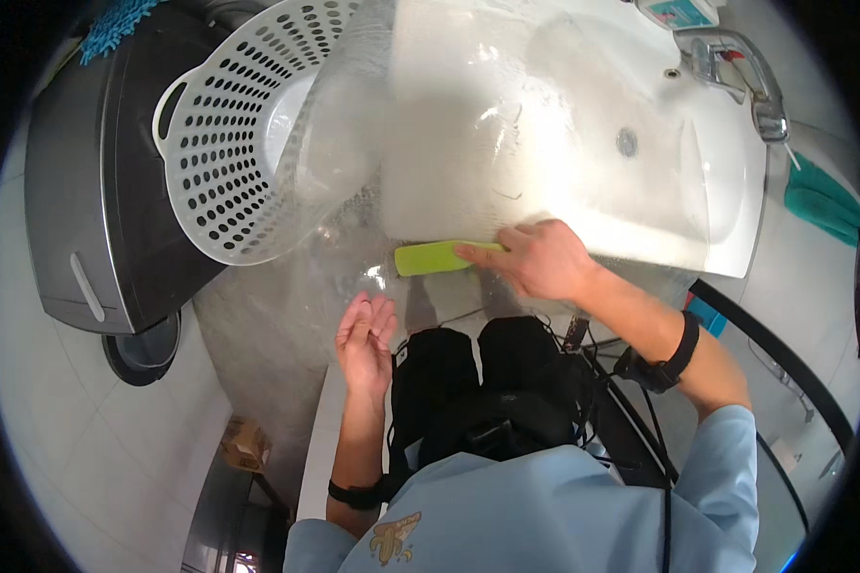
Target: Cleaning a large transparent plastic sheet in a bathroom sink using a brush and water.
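Observation:
A wet, clear plastic sheet [339,248] spreads over the white washbasin and reaches across part of the laundry basket. My right hand [549,260] grips a lime-green, flat-backed scrubbing brush [432,258] at its right end, along the near edge of the white basin. The brush's underside is hidden. My left hand [364,346] is palm up at the near side of the sheet, left of my knees. Its thumb presses toward bent fingers, seemingly on the sheet's edge, which is hard to see there.
The white perforated laundry basket [225,177] stands at the far left beside a dark grey appliance [148,172]. A chrome faucet [769,110] rises at the basin's right. Beyond it hang green cloths [825,201]. A black frame bar [784,358] and cables lie near my right arm.

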{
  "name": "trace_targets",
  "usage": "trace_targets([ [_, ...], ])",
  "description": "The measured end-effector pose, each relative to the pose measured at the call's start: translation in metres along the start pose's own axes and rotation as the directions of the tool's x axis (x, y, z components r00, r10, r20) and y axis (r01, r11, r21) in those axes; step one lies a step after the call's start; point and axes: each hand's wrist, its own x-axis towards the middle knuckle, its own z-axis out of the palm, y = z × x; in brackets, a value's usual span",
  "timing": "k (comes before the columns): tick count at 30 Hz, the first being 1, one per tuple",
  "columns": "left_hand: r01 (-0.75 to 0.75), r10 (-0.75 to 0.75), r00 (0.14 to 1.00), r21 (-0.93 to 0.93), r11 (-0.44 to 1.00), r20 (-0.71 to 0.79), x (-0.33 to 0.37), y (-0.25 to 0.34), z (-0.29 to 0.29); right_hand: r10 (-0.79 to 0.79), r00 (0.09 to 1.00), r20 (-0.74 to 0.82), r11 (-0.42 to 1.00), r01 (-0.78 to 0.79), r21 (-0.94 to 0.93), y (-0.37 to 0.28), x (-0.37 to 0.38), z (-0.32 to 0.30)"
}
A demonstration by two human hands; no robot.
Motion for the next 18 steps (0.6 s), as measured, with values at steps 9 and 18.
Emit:
trace_targets([
  [9, 0.188, -0.177, 0.967, 0.042, 0.981, -0.185, 0.006, -0.003, 0.013, 0.531, 0.727, -0.436, 0.847, -0.434, 0.308, 0.048, -0.023, -0.002],
  [18, 0.253, -0.235, 0.967, -0.274, 0.928, 0.097, 0.018, -0.028, 0.014, 0.412, 0.88, -0.236, 0.892, -0.338, 0.299, -0.007, -0.063, 0.011],
])
